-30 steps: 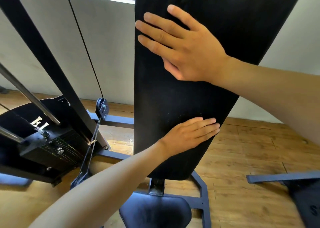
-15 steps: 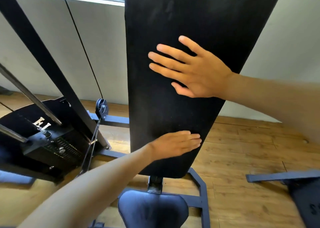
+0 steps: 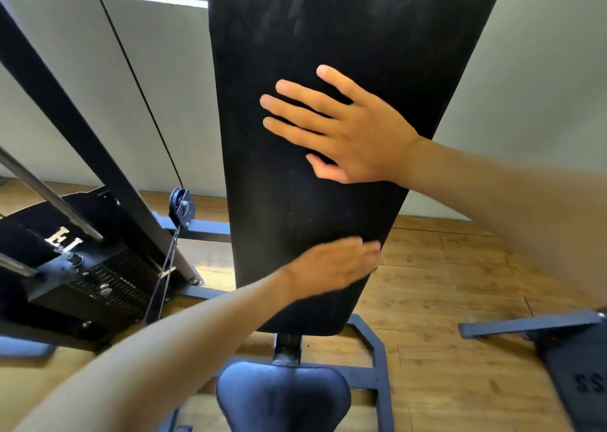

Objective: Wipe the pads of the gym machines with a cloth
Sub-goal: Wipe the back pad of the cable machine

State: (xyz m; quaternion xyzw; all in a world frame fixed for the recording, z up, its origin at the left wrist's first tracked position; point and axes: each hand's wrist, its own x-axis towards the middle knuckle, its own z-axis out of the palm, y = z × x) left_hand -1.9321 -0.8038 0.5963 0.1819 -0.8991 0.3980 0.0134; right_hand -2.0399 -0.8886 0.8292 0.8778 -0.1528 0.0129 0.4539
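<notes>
Head view: black back pad (image 3: 328,208) of a gym bench stands steeply tilted through the middle of the picture, wide at the top and narrowing to a rounded lower end just above the seat pad (image 3: 282,398). Right hand (image 3: 348,132) lies flat on the back pad's middle, palm against the surface, fingers (image 3: 295,108) spread apart and pointing up and to the left, thumb tucked below. Left hand (image 3: 331,264) presses flat on the pad's lower right part near its edge, fingers together and blurred; neither hand grips anything, and whether a cloth lies under either palm cannot be told. Faint pale smears mark the upper part of the pad. A blue-grey metal frame (image 3: 377,359) carries the bench over a wooden floor (image 3: 460,267). At the left, a black cable machine (image 3: 82,267) with a pulley (image 3: 180,206), a thin cable (image 3: 138,80) and white letters stands against a pale wall (image 3: 542,70). Another dark pad (image 3: 578,366) shows at the lower right corner.
</notes>
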